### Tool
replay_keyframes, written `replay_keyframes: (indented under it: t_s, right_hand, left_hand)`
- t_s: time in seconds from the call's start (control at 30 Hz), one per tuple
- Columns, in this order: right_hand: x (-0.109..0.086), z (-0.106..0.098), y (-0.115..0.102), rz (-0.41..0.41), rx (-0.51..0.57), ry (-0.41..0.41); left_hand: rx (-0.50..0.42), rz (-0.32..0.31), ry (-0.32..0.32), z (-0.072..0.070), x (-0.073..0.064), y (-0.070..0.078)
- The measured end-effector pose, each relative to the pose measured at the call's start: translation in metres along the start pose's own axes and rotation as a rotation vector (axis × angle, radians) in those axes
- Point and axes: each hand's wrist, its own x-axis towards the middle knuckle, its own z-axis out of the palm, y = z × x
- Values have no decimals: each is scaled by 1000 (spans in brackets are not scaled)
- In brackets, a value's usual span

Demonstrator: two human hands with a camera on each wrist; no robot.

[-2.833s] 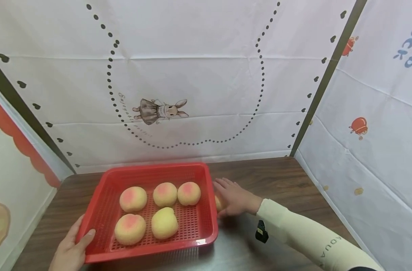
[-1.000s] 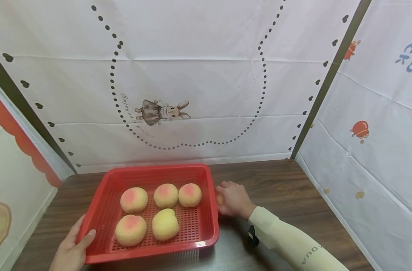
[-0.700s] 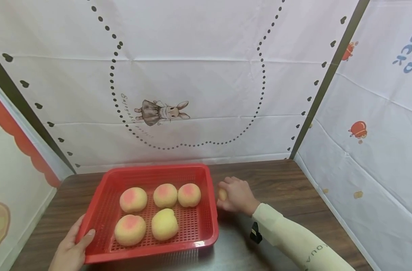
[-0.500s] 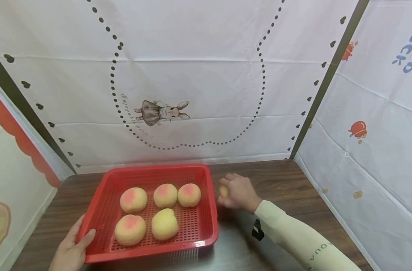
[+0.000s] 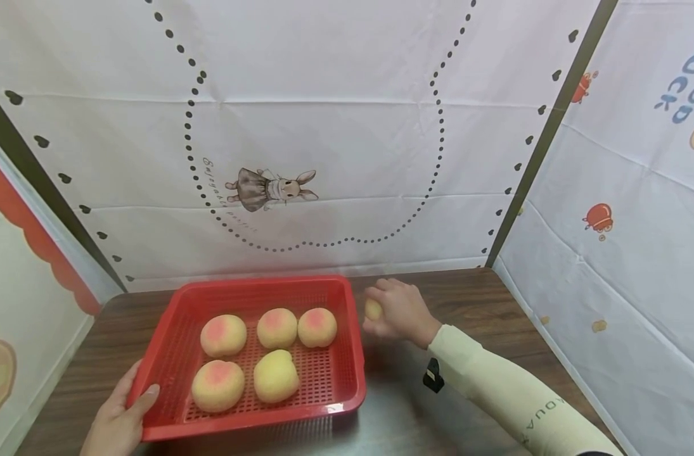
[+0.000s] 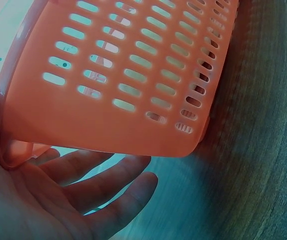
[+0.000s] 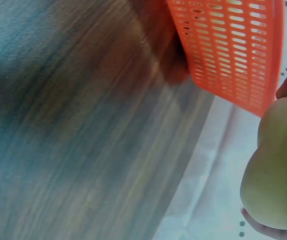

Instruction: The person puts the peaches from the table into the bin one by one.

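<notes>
A red plastic basket (image 5: pixel 272 415) with slotted sides stands on the table, several peaches lying in it, pink-topped ones and a yellow one (image 5: pixel 276 377). My left hand (image 5: pixel 117 415) holds the basket's front left corner, thumb over the rim; in the left wrist view its fingers (image 6: pixel 111 182) reach beneath the corner. To the right of the basket, my right hand (image 5: pixel 402 313) grips another peach (image 5: pixel 372 309), its fingers curled round the fruit. The right wrist view shows this peach's pale yellow, creased side (image 7: pixel 276 175) at the right edge, beside the basket's slotted wall (image 7: pixel 233 50).
The dark wood-grain table (image 5: pixel 438 405) runs back to a white printed cloth (image 5: pixel 347 158) hung behind it. Another cloth wall (image 5: pixel 637 253) borders the right side, and a cream panel (image 5: pixel 16 304) with a red scalloped edge the left.
My right hand, earlier spread over the peach beside the basket, has curled round it and moved up and slightly back with it. The left hand and basket have stayed in place.
</notes>
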Motion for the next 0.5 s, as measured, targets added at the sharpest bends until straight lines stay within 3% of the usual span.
replay_keyframes:
  t_s: [0.5]
  right_hand:
    - [14,-13,-22,-97,62,39]
  left_hand:
    - [-2,-18,-12,-2,1,0]
